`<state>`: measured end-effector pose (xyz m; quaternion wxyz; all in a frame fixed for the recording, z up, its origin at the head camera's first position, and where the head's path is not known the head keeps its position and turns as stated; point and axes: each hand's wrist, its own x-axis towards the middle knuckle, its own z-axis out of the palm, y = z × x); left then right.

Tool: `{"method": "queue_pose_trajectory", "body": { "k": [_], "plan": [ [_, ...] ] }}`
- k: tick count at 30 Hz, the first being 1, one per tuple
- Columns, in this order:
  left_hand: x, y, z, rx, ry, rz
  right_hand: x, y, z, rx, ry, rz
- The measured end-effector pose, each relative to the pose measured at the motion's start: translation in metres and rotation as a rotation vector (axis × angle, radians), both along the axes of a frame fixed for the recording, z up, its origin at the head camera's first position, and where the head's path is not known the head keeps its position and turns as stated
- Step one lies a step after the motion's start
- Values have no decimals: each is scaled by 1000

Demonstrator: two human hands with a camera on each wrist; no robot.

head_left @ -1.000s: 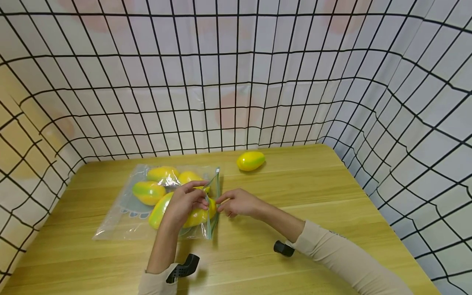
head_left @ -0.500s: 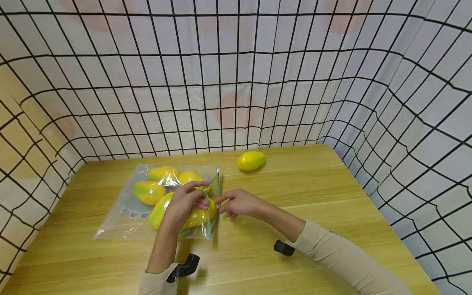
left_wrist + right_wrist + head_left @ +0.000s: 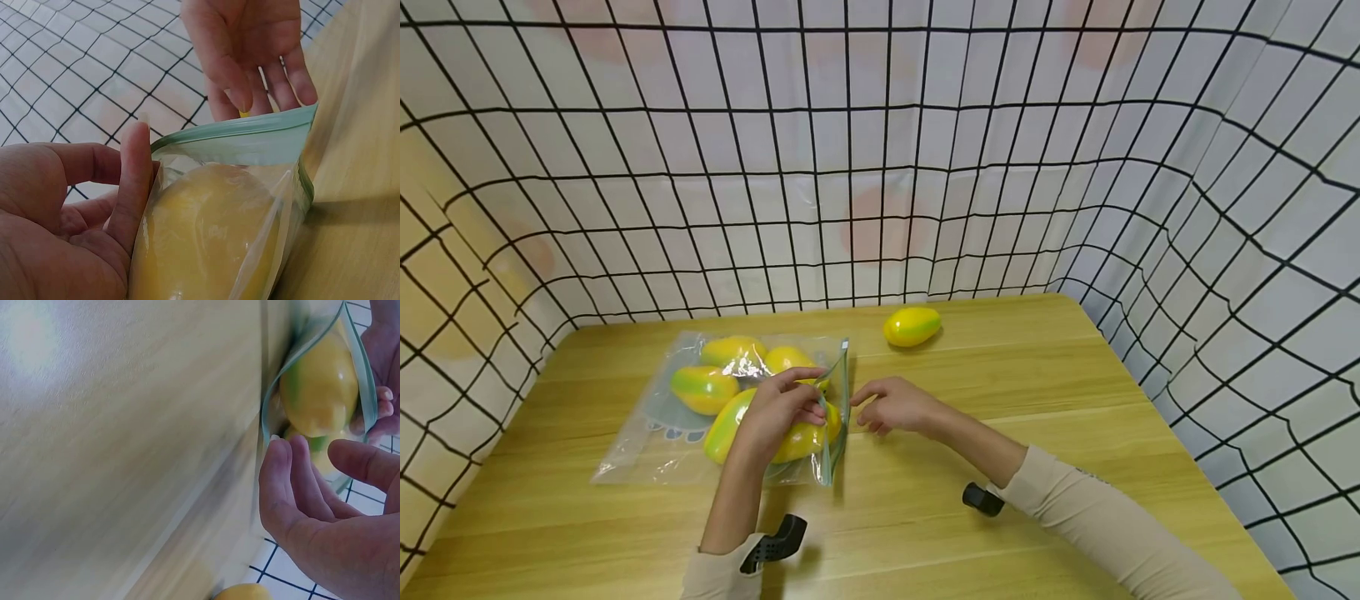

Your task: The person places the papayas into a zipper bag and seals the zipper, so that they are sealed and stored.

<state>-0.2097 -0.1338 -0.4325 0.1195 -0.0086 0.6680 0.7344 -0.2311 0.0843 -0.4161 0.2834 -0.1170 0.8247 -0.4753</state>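
Note:
A clear zip bag with a green zip edge lies on its side on the table, holding several yellow-green mangoes. Its mouth faces right and gapes, as the right wrist view shows. My left hand rests over the bag and holds its upper rim at the mouth with thumb and fingers. My right hand is just right of the mouth, fingers loosely bent, nothing between them. One mango lies right inside the opening. Another loose mango sits on the table behind my right hand.
The wooden table ends at the back against a black wire grid with pale cloth behind it. The grid also rises at both sides. A black wrist camera sits on the left sleeve, another camera on the right.
My right hand has drawn back slightly to the right, off the bag's rim, and its fingers have loosened. My left hand and the bag stay where they were.

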Motion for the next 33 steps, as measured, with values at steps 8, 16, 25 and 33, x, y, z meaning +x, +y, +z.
{"method": "queue_pose_trajectory", "body": {
  "k": [8, 16, 25, 33],
  "plan": [
    [0, 0, 1, -2, -3, 3, -4, 5, 1, -38, 26, -65],
    [0, 0, 2, 4, -9, 3, -7, 7, 4, -66, 52, -100],
    [0, 0, 1, 3, -8, -3, -8, 9, 2, -65, 83, -104],
    [0, 1, 1, 13, -7, 0, -9, 11, 2, -31, 123, -137]
  ]
}}
